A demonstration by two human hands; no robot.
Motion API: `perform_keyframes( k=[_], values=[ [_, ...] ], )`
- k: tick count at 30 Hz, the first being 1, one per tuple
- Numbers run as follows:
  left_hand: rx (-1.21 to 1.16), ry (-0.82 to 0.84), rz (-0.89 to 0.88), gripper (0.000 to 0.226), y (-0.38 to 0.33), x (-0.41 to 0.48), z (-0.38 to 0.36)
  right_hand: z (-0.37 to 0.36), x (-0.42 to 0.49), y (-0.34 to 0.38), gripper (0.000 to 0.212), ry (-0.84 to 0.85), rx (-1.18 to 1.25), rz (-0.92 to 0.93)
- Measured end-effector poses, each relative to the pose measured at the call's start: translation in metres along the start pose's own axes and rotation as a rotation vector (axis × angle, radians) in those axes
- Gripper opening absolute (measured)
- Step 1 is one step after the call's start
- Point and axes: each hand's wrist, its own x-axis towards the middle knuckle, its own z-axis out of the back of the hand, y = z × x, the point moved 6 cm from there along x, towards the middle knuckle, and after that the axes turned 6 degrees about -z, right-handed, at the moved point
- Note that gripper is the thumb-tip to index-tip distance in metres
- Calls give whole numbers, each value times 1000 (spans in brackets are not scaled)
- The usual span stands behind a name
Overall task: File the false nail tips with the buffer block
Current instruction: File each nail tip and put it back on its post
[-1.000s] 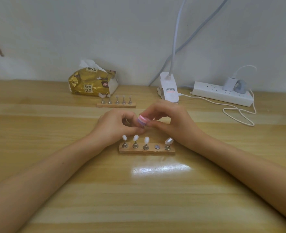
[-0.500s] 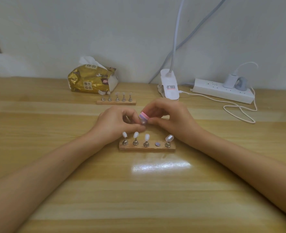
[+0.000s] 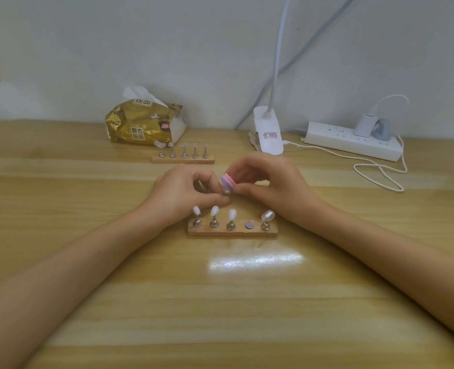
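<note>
Now, behind the stand (image 3: 232, 232), the left hand (image 3: 183, 194) is pinching a nail tip (image 3: 226, 190) steady for the buffer block (image 3: 228, 180) the right hand (image 3: 275, 189) is pinching.

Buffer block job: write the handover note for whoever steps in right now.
The right hand pinches the buffer block, set against a small nail tip that the left hand pinches, just behind the near holder. That holder carries four tips; its fourth slot is bare. The far holder has five pegs. Which tips are already filed cannot be told. Left: finish this tip, reseat it, do the rest.
</note>
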Motion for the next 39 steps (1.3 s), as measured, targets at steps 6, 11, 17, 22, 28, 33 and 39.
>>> perform_keyframes(
  k=[6, 11, 17, 22, 28, 33, 39],
  values=[
    [1, 0, -9, 12, 0, 0, 0, -1, 0, -1, 21, 23, 6, -15],
    [0, 5, -14, 10, 1, 0, 0, -1, -1, 2, 20, -4, -6, 21],
    [7, 8, -17, 11, 1, 0, 0, 0, -1, 1, 21, -8, -5, 6],
    [4, 13, -14, 11, 0, 0, 0, 1, -1, 2, 21, -11, 2, 25],
    [10, 10, -10, 11, 0, 0, 1, 1, -1, 1, 22, -15, 5, 34],
    [7, 5, -4, 12, -1, 0, 0, 0, 0, 1, 19, 6, -20, 31],
    [3, 8, -14, 11, -1, 0, 0, 0, 0, 1, 18, 13, -33, 30]
  ],
)
